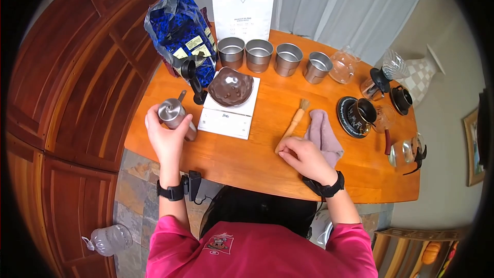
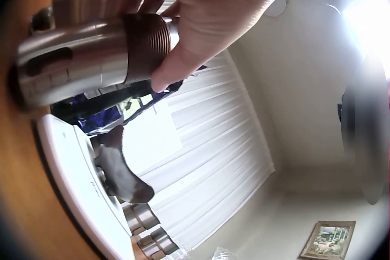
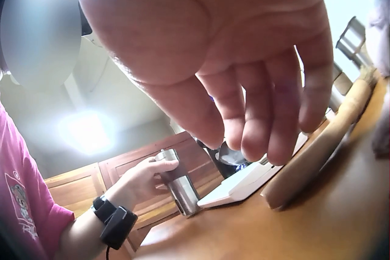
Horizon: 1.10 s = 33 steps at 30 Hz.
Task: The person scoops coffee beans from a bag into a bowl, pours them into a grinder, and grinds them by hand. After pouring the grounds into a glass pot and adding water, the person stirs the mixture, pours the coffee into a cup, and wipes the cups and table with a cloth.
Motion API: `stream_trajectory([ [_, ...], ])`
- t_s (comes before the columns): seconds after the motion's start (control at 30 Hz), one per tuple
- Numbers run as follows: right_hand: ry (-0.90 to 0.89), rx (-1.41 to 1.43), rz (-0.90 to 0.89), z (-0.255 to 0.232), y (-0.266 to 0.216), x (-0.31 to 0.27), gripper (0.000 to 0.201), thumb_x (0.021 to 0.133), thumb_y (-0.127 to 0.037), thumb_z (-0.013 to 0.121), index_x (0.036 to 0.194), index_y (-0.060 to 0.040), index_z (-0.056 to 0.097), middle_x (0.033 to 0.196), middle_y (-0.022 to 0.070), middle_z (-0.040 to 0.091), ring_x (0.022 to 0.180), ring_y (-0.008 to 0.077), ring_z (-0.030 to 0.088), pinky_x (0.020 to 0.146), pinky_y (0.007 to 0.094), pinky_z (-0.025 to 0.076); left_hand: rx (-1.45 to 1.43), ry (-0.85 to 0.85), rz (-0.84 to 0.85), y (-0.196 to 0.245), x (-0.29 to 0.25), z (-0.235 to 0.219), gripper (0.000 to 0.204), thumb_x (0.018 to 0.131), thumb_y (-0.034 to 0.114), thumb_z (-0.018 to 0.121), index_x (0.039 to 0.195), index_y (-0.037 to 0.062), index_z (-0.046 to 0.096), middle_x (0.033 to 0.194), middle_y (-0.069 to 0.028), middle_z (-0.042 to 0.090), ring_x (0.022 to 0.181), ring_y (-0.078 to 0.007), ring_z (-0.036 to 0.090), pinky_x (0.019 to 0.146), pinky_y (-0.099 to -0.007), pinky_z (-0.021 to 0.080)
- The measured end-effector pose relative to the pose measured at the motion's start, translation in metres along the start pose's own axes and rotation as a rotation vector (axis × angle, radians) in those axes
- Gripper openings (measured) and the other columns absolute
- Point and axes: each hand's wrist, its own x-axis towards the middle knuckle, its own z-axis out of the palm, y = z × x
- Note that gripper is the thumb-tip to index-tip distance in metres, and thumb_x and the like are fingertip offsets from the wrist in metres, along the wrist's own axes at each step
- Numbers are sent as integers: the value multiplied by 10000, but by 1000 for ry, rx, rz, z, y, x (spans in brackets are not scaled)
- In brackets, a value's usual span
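Note:
My left hand [image 1: 167,139] grips a steel hand coffee grinder [image 1: 174,112] standing upright near the table's left edge. In the left wrist view, the thumb and fingers wrap the brown ribbed band of the grinder [image 2: 79,59]. My right hand [image 1: 309,159] hovers at the front of the table, holding nothing, its fingers relaxed and pointing down. Beside those fingertips lies a wooden-handled brush [image 1: 294,122], bristles toward the back. A white scale [image 1: 226,125] bearing a dark brown glazed dish [image 1: 231,87] is right of the grinder.
A mauve cloth [image 1: 323,136] lies right of the brush. Several steel cups [image 1: 259,54] line the back, before a blue bag [image 1: 185,31] and a white bag [image 1: 243,5]. Black scoops [image 1: 193,80] stand left of the dish. A glass pot [image 1: 404,152] and dark cup [image 1: 364,110] are at right.

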Motion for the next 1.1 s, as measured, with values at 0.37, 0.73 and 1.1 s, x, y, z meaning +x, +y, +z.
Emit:
stream_trajectory([
  [0.37,359,194,-24,-9,-11,18,291,809,-128,605,1060,-18,509,856,108,541,730,190,535,626,288,432,-409,-489,309,89,-33,22,584,563,146,808,1048,25,506,994,-125,532,941,-276,531,815,-354,442],
  [0.73,464,-108,-133,-33,-10,40,513,687,-220,741,1111,-23,530,1016,144,572,950,297,547,814,363,442,-440,-542,456,116,-51,116,514,582,216,795,980,56,512,890,-104,509,835,-274,535,686,-349,453],
  [1.1,552,-237,-267,-24,8,51,464,669,-222,744,1047,-27,558,910,131,597,850,299,566,748,359,457,-559,-481,565,90,-55,143,607,593,204,793,1059,34,444,938,-121,491,910,-294,510,747,-372,443],
])
